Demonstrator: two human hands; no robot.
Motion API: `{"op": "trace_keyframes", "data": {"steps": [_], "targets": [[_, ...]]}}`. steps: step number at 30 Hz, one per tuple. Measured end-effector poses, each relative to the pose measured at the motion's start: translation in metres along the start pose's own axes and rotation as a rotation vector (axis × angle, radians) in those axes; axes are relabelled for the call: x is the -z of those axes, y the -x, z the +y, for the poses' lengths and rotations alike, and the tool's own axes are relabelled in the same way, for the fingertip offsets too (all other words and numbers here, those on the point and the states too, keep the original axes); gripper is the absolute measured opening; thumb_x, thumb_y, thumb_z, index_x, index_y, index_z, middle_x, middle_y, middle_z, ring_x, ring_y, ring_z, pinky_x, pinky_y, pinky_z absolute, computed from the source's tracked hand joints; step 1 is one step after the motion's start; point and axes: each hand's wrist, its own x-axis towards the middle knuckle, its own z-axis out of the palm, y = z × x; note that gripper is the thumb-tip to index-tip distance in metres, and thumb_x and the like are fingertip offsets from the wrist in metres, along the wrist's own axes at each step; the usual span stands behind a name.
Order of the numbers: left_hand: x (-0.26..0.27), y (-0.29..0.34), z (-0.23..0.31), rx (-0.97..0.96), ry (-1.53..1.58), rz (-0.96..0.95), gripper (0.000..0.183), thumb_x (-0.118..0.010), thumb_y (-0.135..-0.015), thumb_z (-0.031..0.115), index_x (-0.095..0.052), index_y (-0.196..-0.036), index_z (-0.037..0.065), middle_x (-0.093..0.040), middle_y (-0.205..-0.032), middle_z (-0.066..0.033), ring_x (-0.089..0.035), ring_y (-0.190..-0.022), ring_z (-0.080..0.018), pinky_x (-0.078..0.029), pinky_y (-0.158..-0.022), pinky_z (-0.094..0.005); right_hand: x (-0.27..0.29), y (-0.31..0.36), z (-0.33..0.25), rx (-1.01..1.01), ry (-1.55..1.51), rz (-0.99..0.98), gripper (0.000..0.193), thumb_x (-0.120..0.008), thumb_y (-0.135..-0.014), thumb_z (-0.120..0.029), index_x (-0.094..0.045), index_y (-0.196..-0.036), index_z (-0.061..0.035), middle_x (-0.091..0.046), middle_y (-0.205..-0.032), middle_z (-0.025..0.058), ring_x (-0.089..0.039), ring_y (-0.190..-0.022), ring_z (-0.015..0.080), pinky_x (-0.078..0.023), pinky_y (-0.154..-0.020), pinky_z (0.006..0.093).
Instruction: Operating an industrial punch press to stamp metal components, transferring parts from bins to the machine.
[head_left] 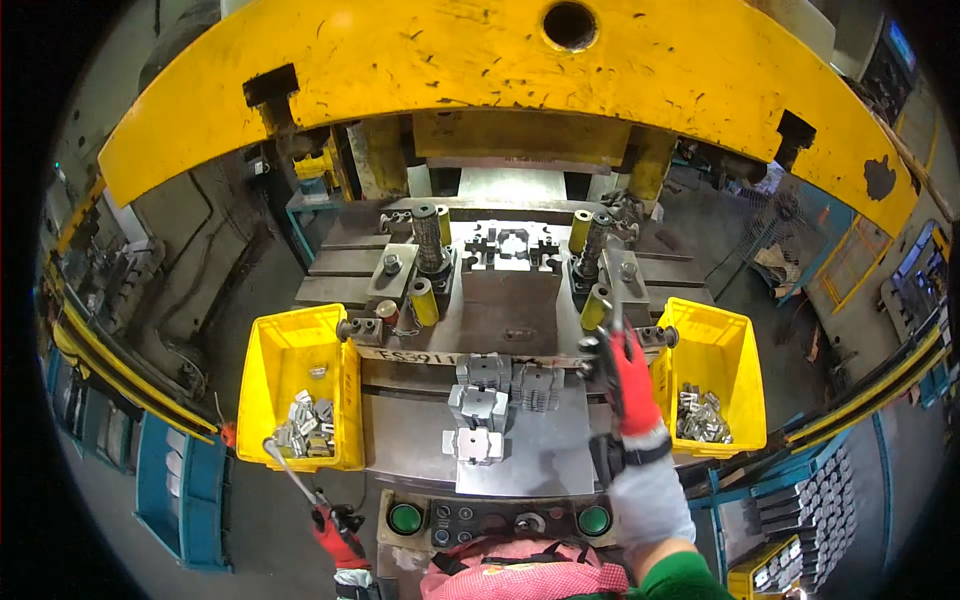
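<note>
My left hand (340,535), in a red and black glove, grips a slim grey metal rod with a rounded end (291,472) that reaches up to the left yellow bin's front edge. My right hand (629,380), gloved the same way, is raised by the right front of the press die, its fingers curled; a greyish thing shows at the fingertips, too blurred to name. Notched grey metal parts stand in stacks (478,407) on the metal plate (545,450) before me. In the lower die, a bright metal block (513,245) sits between dark guide posts (430,240).
A yellow press beam (420,65) arches overhead. The left yellow bin (262,345) and right yellow bin (745,350) hold small metal pieces. Close to my body is a control panel with green buttons (405,518) (593,520). Yellow posts (424,302) flank the die.
</note>
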Motion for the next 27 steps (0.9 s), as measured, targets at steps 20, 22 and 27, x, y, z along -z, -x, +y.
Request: {"op": "trace_keyframes", "data": {"steps": [20, 22, 27], "targets": [[0.023, 0.009, -0.008, 0.042, -0.033, 0.156, 0.035, -0.054, -0.078, 0.037, -0.046, -0.099, 0.011, -0.052, -0.063, -0.0078, -0.049, -0.044, -0.0169, -0.042, -0.041, -0.0292, -0.085, -0.095, 0.006, -0.11, 0.959, -0.062, 0.036, -0.05, -0.078, -0.032, -0.048, -0.097, -0.0019, -0.057, -0.09, 0.0156, -0.054, -0.087, 0.0294, -0.04, -0.074, 0.0353], [0.023, 0.02, -0.002, 0.087, -0.045, 0.105, 0.035, -0.054, -0.077, 0.038, -0.046, -0.1, 0.011, -0.052, -0.065, -0.008, -0.049, -0.047, -0.0169, -0.042, -0.042, -0.029, -0.083, -0.093, 0.008, -0.096, 0.906, -0.075, 0.035, -0.049, -0.077, -0.031, -0.046, -0.096, -0.0012, -0.057, -0.093, 0.0156, -0.053, -0.09, 0.0299, -0.04, -0.077, 0.0362], [0.019, 0.017, -0.004, 0.103, -0.03, 0.114, 0.042, -0.05, -0.077, 0.044, -0.047, -0.11, 0.017, -0.049, -0.065, -0.0044, -0.044, -0.047, -0.0138, -0.039, -0.044, -0.0284, -0.086, -0.09, 0.002, -0.084, 1.007, -0.086, 0.034, -0.049, -0.077, -0.029, -0.046, -0.095, -0.0004, -0.058, -0.09, 0.0144, -0.053, -0.089, 0.0301, -0.041, -0.076, 0.036]]}}
